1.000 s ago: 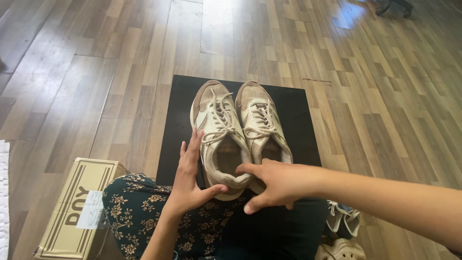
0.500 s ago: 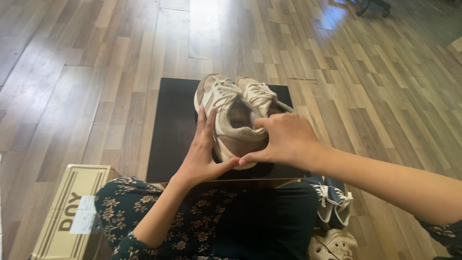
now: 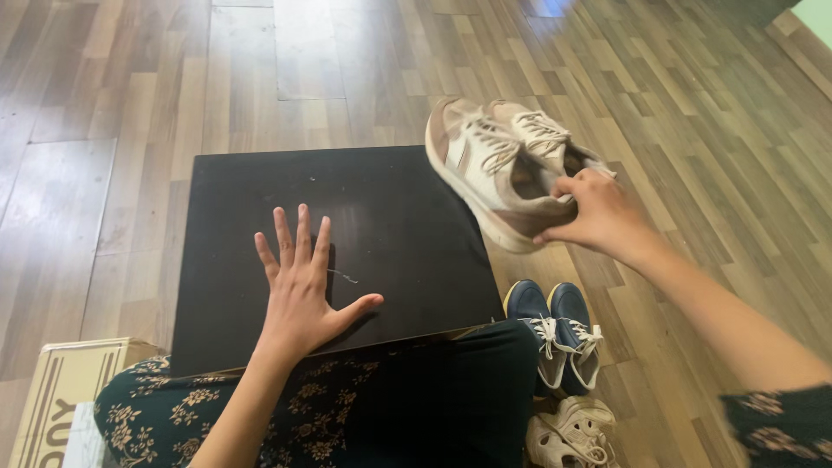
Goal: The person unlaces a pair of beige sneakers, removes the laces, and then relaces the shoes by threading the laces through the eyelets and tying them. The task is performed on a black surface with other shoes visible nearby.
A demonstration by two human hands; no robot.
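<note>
Beige sneakers (image 3: 507,169), just lifted off the black board (image 3: 381,217), now pinched in our right hand (image 3: 602,217) beside it; left hand (image 3: 299,286) splayed flat on it.

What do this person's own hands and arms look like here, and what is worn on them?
Both are bare: the left hand and right hand carry no gloves, and no rings or watch show. The left forearm is uncovered to the frame edge. The right arm ends in a dark green sleeve with a small pale floral print, at the lower right corner.
</note>
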